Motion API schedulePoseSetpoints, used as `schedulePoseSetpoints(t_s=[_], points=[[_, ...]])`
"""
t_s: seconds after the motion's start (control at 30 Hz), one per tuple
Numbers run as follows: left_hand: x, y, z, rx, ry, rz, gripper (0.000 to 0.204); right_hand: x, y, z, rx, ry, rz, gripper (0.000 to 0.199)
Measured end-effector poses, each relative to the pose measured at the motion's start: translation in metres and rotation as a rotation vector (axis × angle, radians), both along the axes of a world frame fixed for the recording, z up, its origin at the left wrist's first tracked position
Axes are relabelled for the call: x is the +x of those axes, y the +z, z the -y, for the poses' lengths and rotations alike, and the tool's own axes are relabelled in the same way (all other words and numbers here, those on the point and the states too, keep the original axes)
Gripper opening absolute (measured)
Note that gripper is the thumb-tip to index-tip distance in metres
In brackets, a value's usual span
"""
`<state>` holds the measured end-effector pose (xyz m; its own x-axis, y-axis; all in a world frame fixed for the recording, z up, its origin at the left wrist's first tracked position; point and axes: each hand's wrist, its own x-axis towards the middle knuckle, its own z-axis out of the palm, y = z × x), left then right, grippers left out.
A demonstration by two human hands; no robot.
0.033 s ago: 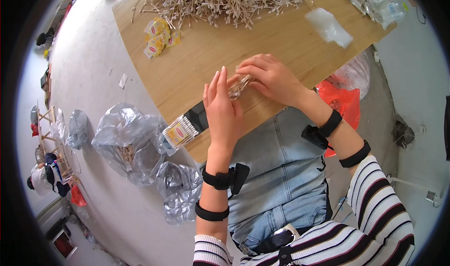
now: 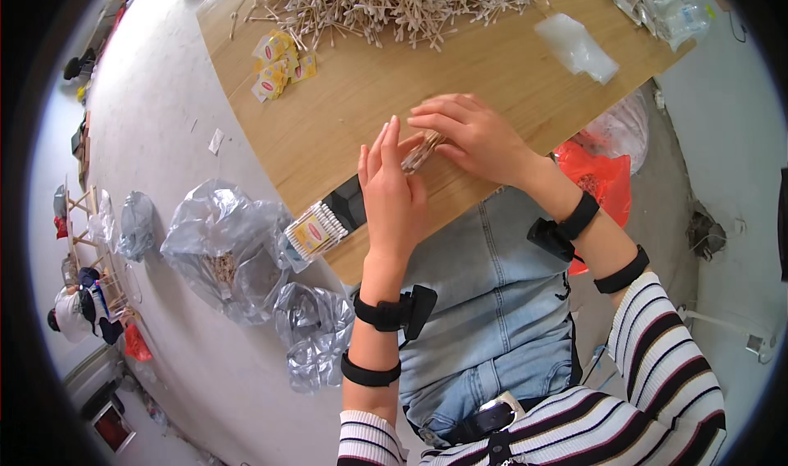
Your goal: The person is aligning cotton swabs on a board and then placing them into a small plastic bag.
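Two hands meet at the centre of the frame over a wooden table (image 2: 509, 72). The left hand (image 2: 394, 199) stands edge-on with its fingers straight and together, pressed against a small clear packet of cotton swabs (image 2: 420, 152). The right hand (image 2: 472, 133) curls over the packet's other side, fingertips closed on it. A large heap of loose swabs (image 2: 394, 2) fills the upper middle (yellow labels (image 2: 279, 64) lie just left of it). A filled swab pack (image 2: 316, 229) sits at the table's near edge, lower left of the hands.
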<state>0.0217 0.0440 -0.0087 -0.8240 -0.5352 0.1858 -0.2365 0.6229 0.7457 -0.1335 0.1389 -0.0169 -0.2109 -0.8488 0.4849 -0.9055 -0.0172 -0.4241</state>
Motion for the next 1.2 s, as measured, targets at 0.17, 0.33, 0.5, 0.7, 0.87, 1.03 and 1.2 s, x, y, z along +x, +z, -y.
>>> schedulePoseSetpoints(t_s=[0.17, 0.33, 0.5, 0.7, 0.87, 1.03, 1.2], points=[[0.008, -0.003, 0.003, -0.08, 0.081, -0.056, 0.063, -0.003, -0.003, -0.001, 0.083, 0.064, -0.039, 0.029], [0.023, 0.0, 0.012, -0.2, 0.084, 0.018, 0.048, -0.006, -0.01, -0.008, 0.079, 0.071, 0.029, 0.03], [0.024, -0.006, 0.015, -0.147, 0.122, 0.013, 0.025, -0.003, -0.014, -0.012, 0.0, 0.032, 0.034, 0.021], [0.022, -0.008, 0.017, -0.26, 0.185, 0.037, 0.019, -0.015, -0.014, -0.025, -0.027, -0.077, 0.049, 0.014], [0.019, -0.007, 0.023, -0.246, 0.222, 0.032, 0.018, 0.008, -0.012, -0.028, -0.006, -0.068, 0.045, 0.015], [0.003, 0.004, 0.023, -0.231, 0.043, 0.077, 0.026, 0.027, -0.008, 0.008, -0.022, -0.065, 0.123, 0.017], [-0.006, -0.003, -0.004, -0.396, 0.095, 0.072, 0.042, -0.008, -0.002, 0.037, -0.05, -0.475, 0.157, 0.037]])
